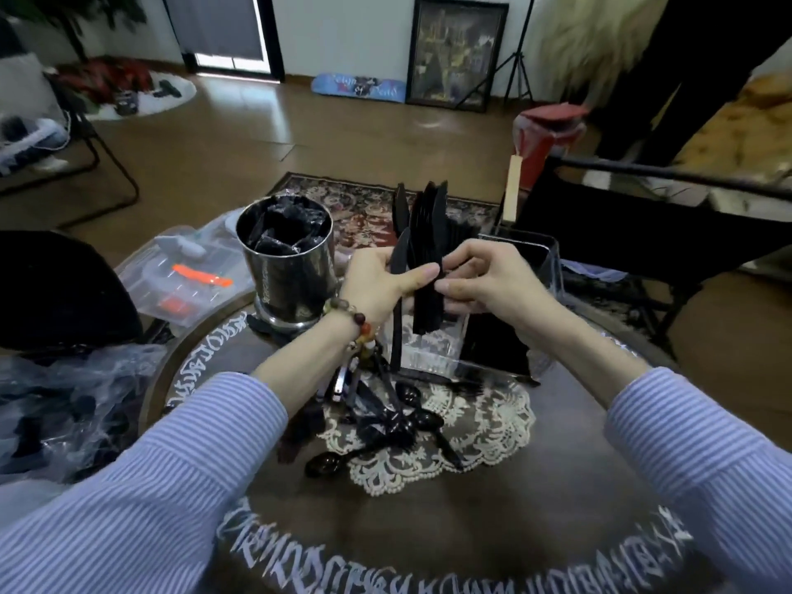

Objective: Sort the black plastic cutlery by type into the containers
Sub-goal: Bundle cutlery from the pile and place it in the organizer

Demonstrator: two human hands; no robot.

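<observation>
Low in the frame I see a round table [428, 529] with white letters along its edge. In the middle a lace mat [484, 422] lies on it, and loose black spoons [398, 422] sit in a pile on the mat.

Just above that, both hands meet in the center of the frame. My left hand [377, 280] grips a bunch of black knives [424, 250] standing up, with the thumb across them. My right hand [484, 276] pinches the same bunch from the other side. The two hands are almost touching.

Under the hands is a clear box [433, 349]. To its right stands a dark box [505, 336]; I think it is a container, but it is blurry. To the left of center a metal cup [291, 285] holds more black pieces.

Farther up lie a rug [364, 207] and the brown floor [257, 135].
</observation>
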